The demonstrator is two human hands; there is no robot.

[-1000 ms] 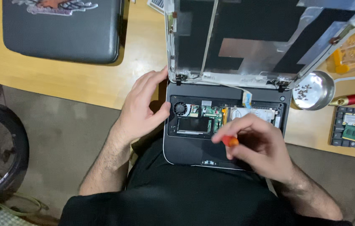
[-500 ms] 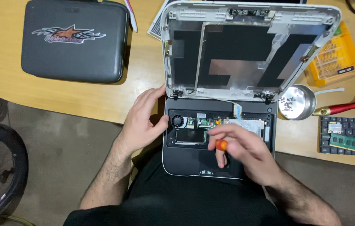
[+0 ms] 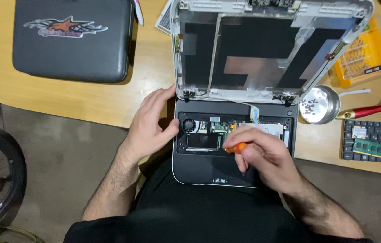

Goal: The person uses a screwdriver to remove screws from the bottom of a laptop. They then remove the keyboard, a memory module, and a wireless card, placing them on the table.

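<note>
Head camera looks straight down on a small dismantled black laptop (image 3: 199,168) whose base overhangs the near edge of a pale wooden table (image 3: 109,99), resting partly over the person's lap, with its keyboard removed so that the green circuit board and a small round fan (image 3: 189,125) show in the open bay. The left hand (image 3: 152,123) lies against the left edge of the base, fingers loosely curled and thumb pressed to the casing near the fan, steadying it without enclosing anything. The right hand (image 3: 262,157) is closed around an orange-handled screwdriver (image 3: 236,147), whose handle end peeks out between thumb and forefinger over the middle of the bay; its tip is hidden by the fingers. The laptop's white-framed lid (image 3: 267,49) lies tilted back on the table with the screen panel gone, showing black and silver backing. Just right of the hinge sits a shiny round metal bowl (image 3: 320,104) with small dark screws in it. Further right lie a red-handled brush (image 3: 372,110) and a loose black keyboard (image 3: 379,144) carrying a green memory module (image 3: 369,147). A yellow plastic bit case (image 3: 363,56) sits behind the lid, and a dark grey zipped case (image 3: 71,42) lies well apart at the left.
</note>
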